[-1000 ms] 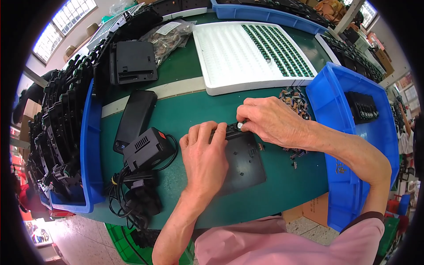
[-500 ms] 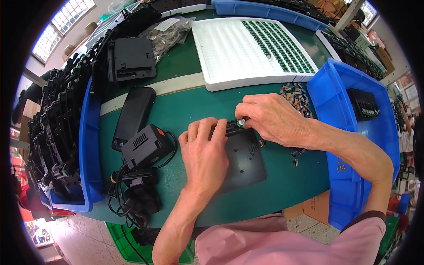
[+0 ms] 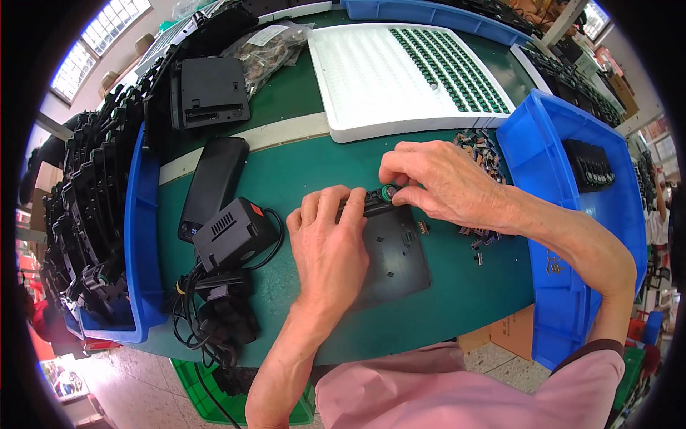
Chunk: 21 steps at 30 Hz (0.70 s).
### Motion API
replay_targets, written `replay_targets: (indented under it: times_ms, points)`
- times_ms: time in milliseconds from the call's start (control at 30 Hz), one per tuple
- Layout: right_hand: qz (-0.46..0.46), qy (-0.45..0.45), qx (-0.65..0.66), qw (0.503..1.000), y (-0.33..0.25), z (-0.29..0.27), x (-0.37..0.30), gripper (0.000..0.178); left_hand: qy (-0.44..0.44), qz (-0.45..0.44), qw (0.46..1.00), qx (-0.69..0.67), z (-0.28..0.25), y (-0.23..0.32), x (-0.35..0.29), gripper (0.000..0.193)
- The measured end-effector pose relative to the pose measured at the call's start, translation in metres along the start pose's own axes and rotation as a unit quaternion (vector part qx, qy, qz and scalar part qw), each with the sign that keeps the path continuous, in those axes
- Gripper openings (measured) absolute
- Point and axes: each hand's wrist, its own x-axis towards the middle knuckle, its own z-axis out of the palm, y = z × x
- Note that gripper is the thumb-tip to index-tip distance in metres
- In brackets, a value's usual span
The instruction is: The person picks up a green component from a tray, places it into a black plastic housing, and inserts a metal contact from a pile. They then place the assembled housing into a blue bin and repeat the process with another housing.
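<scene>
My left hand (image 3: pixel 330 250) is closed with its fingertips on a narrow black plastic part (image 3: pixel 375 204), pressing it down at the upper edge of a flat dark panel (image 3: pixel 395 259). At that part's right end, a small round piece with a green rim (image 3: pixel 389 193) is pinched between the thumb and fingers of my right hand (image 3: pixel 446 184). The round piece touches the black part or sits just over it; I cannot tell which. The underside of the black part is hidden by my left fingers.
A white foam tray (image 3: pixel 371 79) partly filled with green pieces lies behind my hands. Loose small metal parts (image 3: pixel 480 154) lie right, beside a blue bin (image 3: pixel 543 236). Left are a black box with vents (image 3: pixel 236 232), cables (image 3: pixel 187 314) and a blue bin of black parts (image 3: pixel 143 243).
The round piece has turned, so its green rim shows more and its silver face less. My right fingers have shifted slightly around it. My left hand has barely moved.
</scene>
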Motion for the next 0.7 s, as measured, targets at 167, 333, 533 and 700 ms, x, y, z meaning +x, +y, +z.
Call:
replay_targets:
  times_ms: [167,333,533,700]
  points:
    - [-0.001,0.005,0.024,1.0,0.0006,0.0055,-0.0016,0.015,0.001,0.005,1.0,-0.001,0.0006,0.0009,0.0008,0.04]
    - [-0.003,0.005,0.019,1.0,-0.004,0.0041,-0.0019,0.012,-0.002,0.003,1.0,-0.001,0.0013,0.0004,0.0009,0.04]
    - [-0.005,0.019,0.043,0.999,-0.0004,0.0076,0.0045,0.014,0.0,0.004,1.0,0.0,-0.0004,-0.0005,-0.0004,0.042]
    - [0.041,0.017,0.087,0.995,-0.002,0.003,0.0079,0.019,0.002,0.01,1.0,0.0,0.0012,0.0006,0.0007,0.042]
